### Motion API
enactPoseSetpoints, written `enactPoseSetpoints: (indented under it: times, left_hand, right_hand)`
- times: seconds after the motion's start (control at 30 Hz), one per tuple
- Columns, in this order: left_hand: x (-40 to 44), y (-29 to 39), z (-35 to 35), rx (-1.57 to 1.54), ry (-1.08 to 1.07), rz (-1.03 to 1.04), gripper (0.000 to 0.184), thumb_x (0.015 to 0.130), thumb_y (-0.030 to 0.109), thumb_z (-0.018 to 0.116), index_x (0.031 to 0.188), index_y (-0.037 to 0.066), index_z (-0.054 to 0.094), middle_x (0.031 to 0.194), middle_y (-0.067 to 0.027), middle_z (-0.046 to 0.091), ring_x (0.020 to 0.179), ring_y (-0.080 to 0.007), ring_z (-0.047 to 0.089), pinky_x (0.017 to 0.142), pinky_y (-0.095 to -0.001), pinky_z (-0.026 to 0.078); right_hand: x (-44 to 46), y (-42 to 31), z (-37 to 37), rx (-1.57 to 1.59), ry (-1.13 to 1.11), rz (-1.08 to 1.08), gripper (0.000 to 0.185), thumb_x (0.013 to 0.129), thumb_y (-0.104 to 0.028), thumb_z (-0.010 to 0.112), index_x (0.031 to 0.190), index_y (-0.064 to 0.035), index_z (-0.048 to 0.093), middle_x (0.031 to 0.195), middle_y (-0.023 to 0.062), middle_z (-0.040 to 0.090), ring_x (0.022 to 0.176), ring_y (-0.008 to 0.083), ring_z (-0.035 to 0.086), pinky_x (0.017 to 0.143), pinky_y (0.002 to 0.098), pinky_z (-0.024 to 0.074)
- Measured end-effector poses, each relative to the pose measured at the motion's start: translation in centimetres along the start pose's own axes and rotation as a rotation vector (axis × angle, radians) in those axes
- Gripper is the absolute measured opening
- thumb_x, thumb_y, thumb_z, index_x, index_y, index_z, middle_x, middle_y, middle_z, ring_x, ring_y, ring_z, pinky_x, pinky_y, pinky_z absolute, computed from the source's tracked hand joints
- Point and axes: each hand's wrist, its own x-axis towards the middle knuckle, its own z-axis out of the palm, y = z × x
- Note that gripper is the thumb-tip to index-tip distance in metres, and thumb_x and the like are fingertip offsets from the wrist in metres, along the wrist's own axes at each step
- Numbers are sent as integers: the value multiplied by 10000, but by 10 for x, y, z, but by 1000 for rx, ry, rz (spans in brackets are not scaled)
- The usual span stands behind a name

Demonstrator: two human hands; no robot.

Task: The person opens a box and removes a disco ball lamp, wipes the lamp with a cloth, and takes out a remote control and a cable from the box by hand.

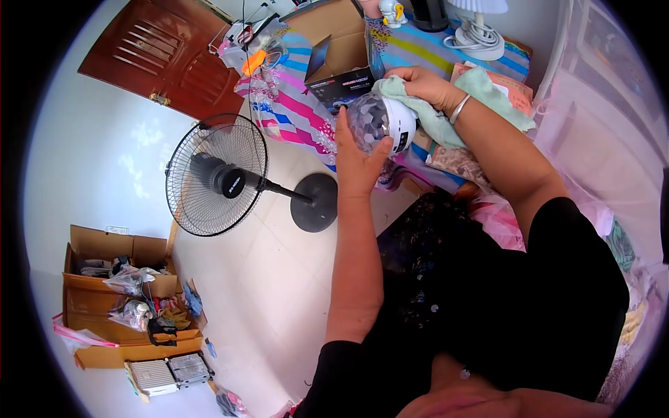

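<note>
My left hand (pixel 360 157) holds a disco ball lamp (pixel 369 120) with a clear faceted dome and a white base, thumb and fingers on either side of it. The lamp is tilted, dome toward the left and base toward the right. In my right hand (pixel 426 86) is a pale green cloth (pixel 425 115), pinched between the fingers and lying against the lamp's white base. Part of the cloth hangs down below my right wrist. Just beyond the lamp stands an open cardboard box (pixel 341 85) with dark printed sides.
A striped cloth covers the table (pixel 425 52), where a white lamp (pixel 481 45) with a coiled cord stands at the back. A black standing fan (pixel 223 177) is on the floor to the left. Open cardboard boxes (pixel 111 313) with bagged items lie further left, near a reddish-brown door (pixel 164 52).
</note>
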Motion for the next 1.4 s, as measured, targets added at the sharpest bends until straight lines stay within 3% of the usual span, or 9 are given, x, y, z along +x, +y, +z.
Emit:
enactPoseSetpoints:
  times: [0.27, 0.33, 0.47, 0.57, 0.67, 0.77, 0.93, 1.1, 1.4]
  left_hand:
    - [-3, 8, 4, 86, 52, -100, 1038, 626, 356, 846, 1439, 24, 292, 1415, -230, 387, 1285, -362, 422, 1062, -393, 361]
    - [-3, 16, 5, 90, 27, 33, 989, 615, 202, 837, 1420, -17, 307, 1375, -206, 411, 1253, -312, 446, 1045, -402, 378]
    - [0, 14, 8, 240, 13, 210, 1022, 591, 265, 850, 1420, 19, 304, 1426, -238, 356, 1293, -394, 392, 1075, -428, 342]
    - [3, 12, 13, 249, 37, 249, 1021, 585, 256, 851, 1415, 18, 307, 1434, -244, 340, 1305, -404, 372, 1083, -447, 328]
    - [7, 9, 13, 235, 63, 208, 1023, 578, 248, 852, 1410, 15, 305, 1425, -245, 346, 1296, -409, 384, 1066, -447, 353]
    - [8, 6, 15, 267, 85, 199, 1017, 582, 251, 849, 1403, 4, 301, 1399, -252, 368, 1273, -420, 408, 1042, -453, 382]
    - [10, 16, 18, 328, 94, 178, 990, 597, 265, 845, 1388, 2, 312, 1372, -241, 403, 1246, -426, 434, 1024, -458, 398]
    - [15, 19, 20, 353, 77, 214, 994, 588, 283, 854, 1386, 18, 323, 1375, -243, 398, 1257, -419, 417, 1033, -464, 377]
    - [4, 24, 16, 279, -24, 318, 1020, 547, 248, 861, 1389, 41, 323, 1416, -240, 354, 1305, -403, 367, 1078, -447, 327]
  right_hand:
    - [-1, 2, 3, -209, 28, -91, 296, 872, -235, 672, 1088, -33, 658, 953, -22, 636, 870, 63, 572, 776, 215, 467]
    - [0, 4, 2, -174, 112, -201, 291, 865, -203, 672, 1097, -28, 655, 977, -19, 639, 887, 68, 575, 792, 222, 470]
    - [-7, -4, 13, -52, 257, -335, 268, 863, -168, 661, 1092, -27, 655, 1016, -14, 639, 920, 64, 574, 819, 231, 469]
    - [-19, -23, 25, -309, 375, -435, 274, 849, -136, 660, 1105, -40, 648, 1042, 26, 655, 952, 119, 602, 852, 276, 473]
    - [-33, -40, 39, -840, 79, -875, 406, 712, -59, 646, 1115, -105, 641, 1066, 101, 642, 1027, 325, 586, 903, 389, 460]
    - [-46, -58, 62, -1114, -53, -1000, 461, 643, -52, 626, 1098, -120, 645, 1106, 93, 629, 1054, 324, 571, 902, 397, 460]
    - [-32, -42, 50, -1003, -6, -854, 429, 643, -58, 613, 1066, -112, 662, 1134, 100, 617, 1101, 316, 552, 926, 386, 446]
    - [-10, -24, 28, -448, 55, -446, 240, 856, -143, 609, 1070, -55, 672, 1135, 55, 636, 1065, 189, 583, 909, 314, 455]
    - [4, 0, -7, 46, -1, 100, 373, 927, -314, 563, 1083, 10, 662, 1038, 73, 666, 940, 141, 611, 836, 288, 481]
